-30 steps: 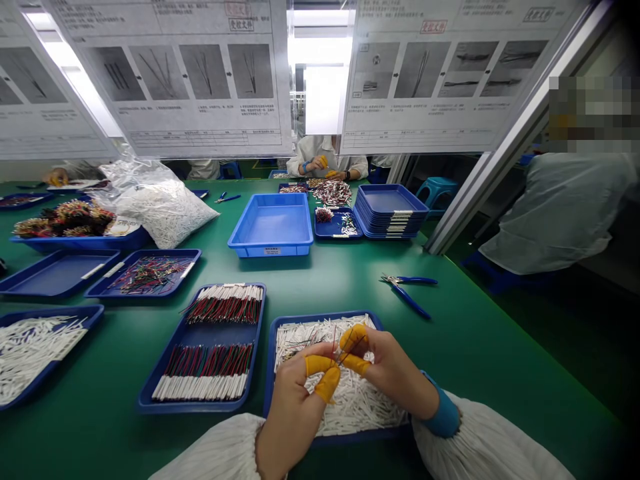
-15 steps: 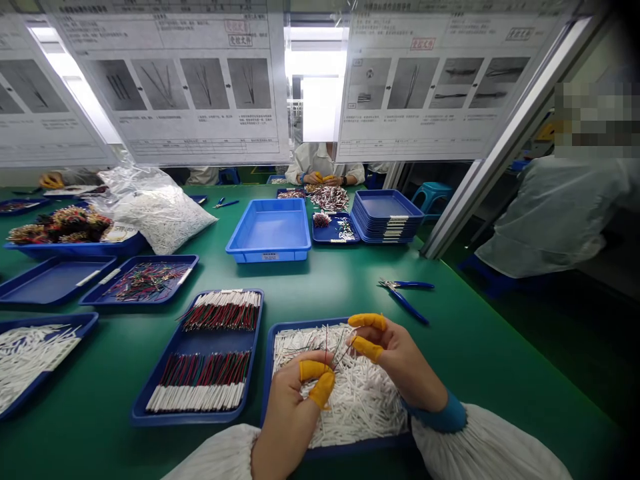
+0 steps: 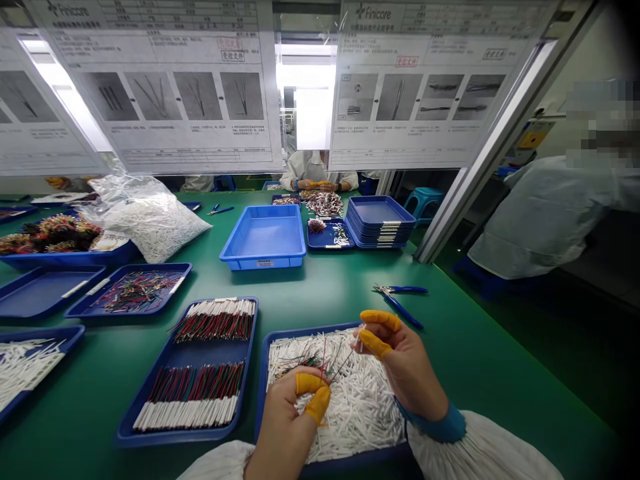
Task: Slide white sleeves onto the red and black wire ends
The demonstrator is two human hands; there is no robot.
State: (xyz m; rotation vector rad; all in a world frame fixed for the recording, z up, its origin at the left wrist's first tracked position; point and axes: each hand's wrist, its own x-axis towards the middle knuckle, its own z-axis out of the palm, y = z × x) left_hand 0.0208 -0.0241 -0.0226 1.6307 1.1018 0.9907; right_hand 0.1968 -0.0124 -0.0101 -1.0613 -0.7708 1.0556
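My left hand (image 3: 290, 407), with yellow finger cots on its thumb and index finger, pinches a few thin wires (image 3: 324, 357). A red one stands up and a dark one slants toward the right. Close to the slanted end, my right hand (image 3: 407, 363) is closed in a pinch, also in yellow cots. Something small and pale shows at its fingertips, too small to name. Both hands are over a blue tray (image 3: 261, 373) full of short white tubes (image 3: 360, 407). More dark wires (image 3: 303, 360) lie on the tubes behind my left hand.
Left of it, a blue tray (image 3: 120, 427) holds two rows of wires with white ends. Blue-handled cutters (image 3: 400, 303) lie at right. Farther off are a light-blue bin (image 3: 263, 257), stacked trays (image 3: 383, 230) and a bag of white pieces (image 3: 160, 223). Printed sheets (image 3: 170, 100) hang above; people sit beyond.
My right hand has moved a little right, away from my left hand, its fingertips farther from the wires' pinched point. The left hand keeps its pinch. The view has shifted slightly.
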